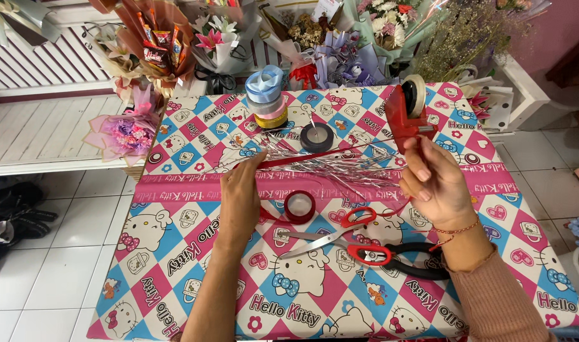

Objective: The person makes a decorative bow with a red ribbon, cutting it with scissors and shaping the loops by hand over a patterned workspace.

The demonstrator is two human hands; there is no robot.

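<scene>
Left hand point(240, 190) pinching one end of a red ribbon point(314, 156) left of the silver tinsel bundle point(340, 166); right hand point(436, 180) gripping the other end, apparently, beside the red tape dispenser point(408, 111); ribbon stretched above the tinsel, long axis left to right, rising slightly rightward; best kept taut and level, fingers tight, clear of the red-handled scissors point(340, 234) nearer the body.
</scene>
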